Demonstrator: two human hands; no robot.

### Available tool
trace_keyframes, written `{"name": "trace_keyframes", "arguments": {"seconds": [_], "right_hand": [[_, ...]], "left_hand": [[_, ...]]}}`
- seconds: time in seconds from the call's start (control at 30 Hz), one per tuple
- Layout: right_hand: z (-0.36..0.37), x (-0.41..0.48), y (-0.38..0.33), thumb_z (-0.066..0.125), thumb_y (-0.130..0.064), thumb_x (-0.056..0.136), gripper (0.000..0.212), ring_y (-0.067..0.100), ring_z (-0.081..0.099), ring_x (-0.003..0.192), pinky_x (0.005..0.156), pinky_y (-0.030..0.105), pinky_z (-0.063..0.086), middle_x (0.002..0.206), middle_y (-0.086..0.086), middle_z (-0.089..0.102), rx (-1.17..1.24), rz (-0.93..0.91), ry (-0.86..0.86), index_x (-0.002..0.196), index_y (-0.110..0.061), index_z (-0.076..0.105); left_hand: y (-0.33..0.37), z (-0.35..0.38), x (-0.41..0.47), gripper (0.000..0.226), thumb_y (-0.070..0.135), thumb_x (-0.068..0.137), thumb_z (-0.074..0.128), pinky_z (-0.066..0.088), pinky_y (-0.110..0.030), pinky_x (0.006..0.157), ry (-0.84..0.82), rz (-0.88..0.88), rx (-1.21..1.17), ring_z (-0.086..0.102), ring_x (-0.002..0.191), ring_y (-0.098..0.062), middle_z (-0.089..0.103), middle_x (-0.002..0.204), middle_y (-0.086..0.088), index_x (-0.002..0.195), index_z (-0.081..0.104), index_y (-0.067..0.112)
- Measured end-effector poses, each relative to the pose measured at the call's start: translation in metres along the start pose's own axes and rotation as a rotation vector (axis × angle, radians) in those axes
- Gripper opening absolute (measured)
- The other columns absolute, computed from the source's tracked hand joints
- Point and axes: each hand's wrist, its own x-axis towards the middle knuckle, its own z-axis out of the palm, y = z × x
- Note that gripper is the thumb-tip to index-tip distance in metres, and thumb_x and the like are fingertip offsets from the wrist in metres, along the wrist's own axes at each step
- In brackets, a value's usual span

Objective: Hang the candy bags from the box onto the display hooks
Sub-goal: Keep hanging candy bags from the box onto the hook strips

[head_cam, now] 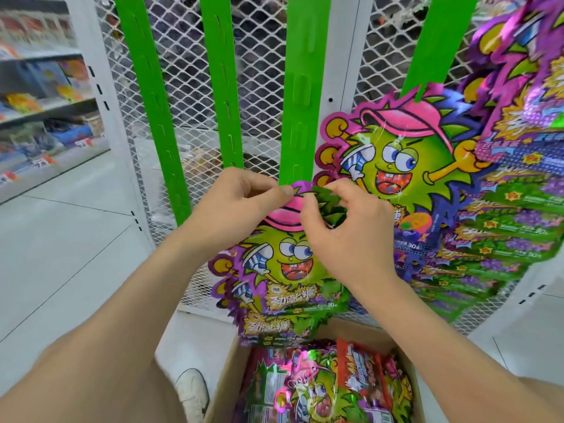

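Observation:
I hold a purple and green candy bag (283, 264) with a cartoon spiky face at the foot of a green display strip (300, 111). My left hand (241, 203) pinches the bag's pink top edge, and my right hand (341, 227) grips the top right corner beside it. More bags of the same kind hang below the held one. A cardboard box (225, 374) at the bottom holds several more candy bags (329, 389). Another bag (393, 160) hangs from the strip to the right.
Three other green strips (152, 117) hang on a white wire mesh panel (262, 71). Many hung bags (503, 224) fill the right side. Store shelves (45, 102) stand at the left over a pale tiled floor. A white shoe (192, 392) shows beside the box.

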Motion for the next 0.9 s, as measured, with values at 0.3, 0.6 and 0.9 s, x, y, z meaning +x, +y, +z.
{"name": "trace_keyframes", "arguments": {"seconds": [0.3, 0.6, 0.9], "right_hand": [[-0.004, 0.003, -0.003, 0.069, -0.038, 0.093, 0.031, 0.027, 0.057, 0.056, 0.066, 0.043, 0.048, 0.056, -0.001, 0.058, -0.011, 0.054, -0.046, 0.074, -0.014, 0.059], [-0.010, -0.012, 0.017, 0.055, -0.053, 0.100, 0.039, 0.027, 0.059, 0.065, 0.071, 0.043, 0.053, 0.065, -0.002, 0.065, -0.191, 0.029, -0.328, 0.080, -0.020, 0.060], [-0.053, -0.037, 0.031, 0.068, -0.023, 0.092, 0.018, 0.012, 0.062, 0.078, 0.072, 0.043, 0.054, 0.084, -0.011, 0.063, -0.038, 0.011, -0.429, 0.107, -0.026, 0.057]], "left_hand": [[-0.005, 0.005, 0.001, 0.036, 0.046, 0.095, 0.066, 0.049, -0.051, 0.068, -0.013, -0.023, -0.063, 0.056, 0.072, -0.030, 0.064, 0.085, -0.039, 0.089, 0.080, 0.013], [-0.015, 0.015, -0.003, 0.043, 0.000, 0.101, 0.059, 0.049, -0.021, 0.070, 0.039, 0.113, 0.144, 0.064, 0.071, -0.002, 0.070, 0.074, 0.015, 0.079, 0.070, 0.035], [-0.040, 0.069, -0.042, 0.061, 0.011, 0.081, 0.068, 0.034, -0.049, 0.109, 0.591, 0.377, 0.793, 0.047, 0.125, -0.043, 0.049, 0.137, -0.023, 0.140, 0.055, 0.002]]}}
